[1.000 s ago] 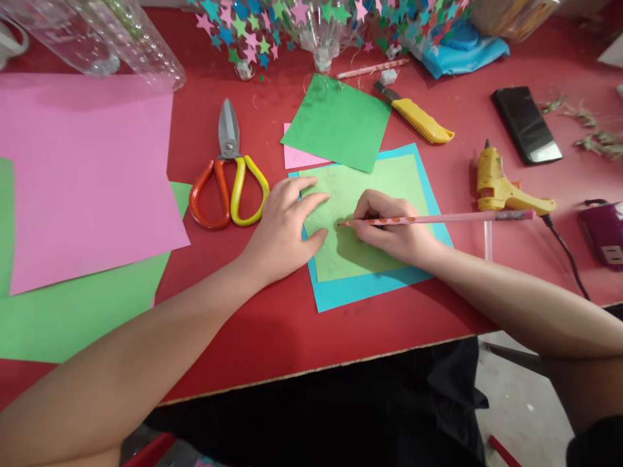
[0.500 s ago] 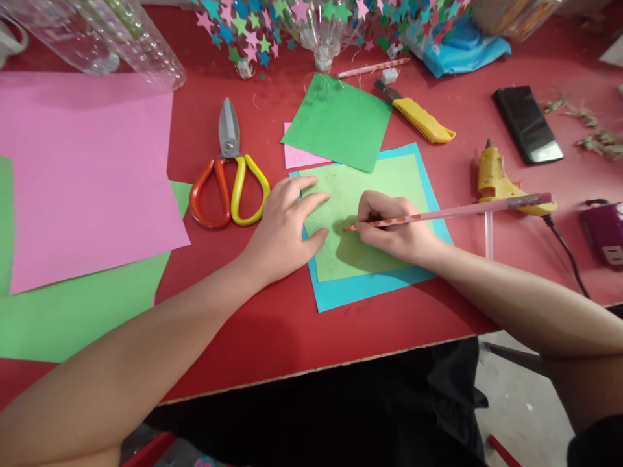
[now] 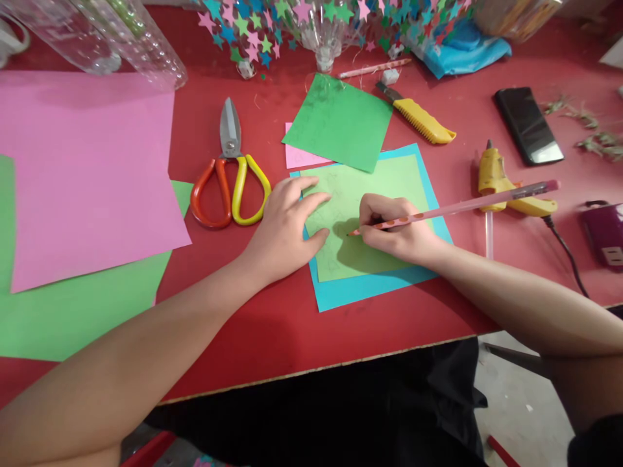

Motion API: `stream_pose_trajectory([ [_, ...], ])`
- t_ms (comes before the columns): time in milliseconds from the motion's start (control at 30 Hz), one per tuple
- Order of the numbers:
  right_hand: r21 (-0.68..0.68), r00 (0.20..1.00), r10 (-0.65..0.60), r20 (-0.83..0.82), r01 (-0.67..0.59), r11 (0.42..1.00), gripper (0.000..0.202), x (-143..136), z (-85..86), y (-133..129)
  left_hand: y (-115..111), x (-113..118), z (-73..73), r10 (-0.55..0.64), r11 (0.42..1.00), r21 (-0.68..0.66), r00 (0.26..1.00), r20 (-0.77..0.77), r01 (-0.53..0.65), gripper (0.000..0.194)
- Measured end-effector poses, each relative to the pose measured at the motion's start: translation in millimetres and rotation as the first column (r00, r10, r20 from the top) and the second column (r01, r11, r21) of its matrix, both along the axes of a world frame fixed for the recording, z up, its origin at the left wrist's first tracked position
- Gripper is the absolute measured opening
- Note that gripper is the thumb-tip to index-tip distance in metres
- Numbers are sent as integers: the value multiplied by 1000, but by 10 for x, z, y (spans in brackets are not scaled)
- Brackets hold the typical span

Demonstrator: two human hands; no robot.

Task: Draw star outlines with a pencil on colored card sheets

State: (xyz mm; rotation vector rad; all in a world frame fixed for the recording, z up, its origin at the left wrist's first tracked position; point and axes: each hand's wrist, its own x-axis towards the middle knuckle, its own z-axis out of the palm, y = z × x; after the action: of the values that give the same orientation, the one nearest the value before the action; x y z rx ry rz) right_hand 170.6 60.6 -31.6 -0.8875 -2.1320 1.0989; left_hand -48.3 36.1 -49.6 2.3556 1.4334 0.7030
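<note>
My right hand [image 3: 402, 227] is closed round a pink spotted pencil [image 3: 448, 211], its tip on or just above a light green sheet of paper [image 3: 399, 175]. Faint pencil outlines, some like stars, run down the left part of that sheet. Fingers spread, my left hand [image 3: 289, 227] rests on the sheet's left edge. Beneath the light green sheet lies a blue sheet [image 3: 335, 299], showing along its edges. A darker green sheet [image 3: 341, 123] overlaps the top edge, with a pink piece of paper [image 3: 302, 155] partly under it.
Left of my left hand lie scissors [image 3: 230, 168] with red and yellow handles, then large pink paper [image 3: 92, 175] over green paper [image 3: 97, 318]. Rightward are a yellow cutter [image 3: 423, 121], a glue gun [image 3: 494, 175] with a cord and a phone [image 3: 528, 126]. Paper-star decorations [image 3: 321, 32] stand behind.
The pencil tip has shifted slightly right and down on the light green sheet, and its rear end has tilted up a little. My left hand stays in place.
</note>
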Motion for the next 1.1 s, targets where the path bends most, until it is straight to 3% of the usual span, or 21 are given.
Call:
stream_pose_trajectory([
  [767, -18, 995, 35, 92, -33, 999, 10, -38, 22, -62, 4, 2, 13, 7, 1000, -25, 1000, 9, -6, 37],
  [1100, 14, 997, -38, 66, 37, 999, 16, -49, 19, -75, 0, 4, 15, 7, 1000, -19, 1000, 0, -7, 37],
])
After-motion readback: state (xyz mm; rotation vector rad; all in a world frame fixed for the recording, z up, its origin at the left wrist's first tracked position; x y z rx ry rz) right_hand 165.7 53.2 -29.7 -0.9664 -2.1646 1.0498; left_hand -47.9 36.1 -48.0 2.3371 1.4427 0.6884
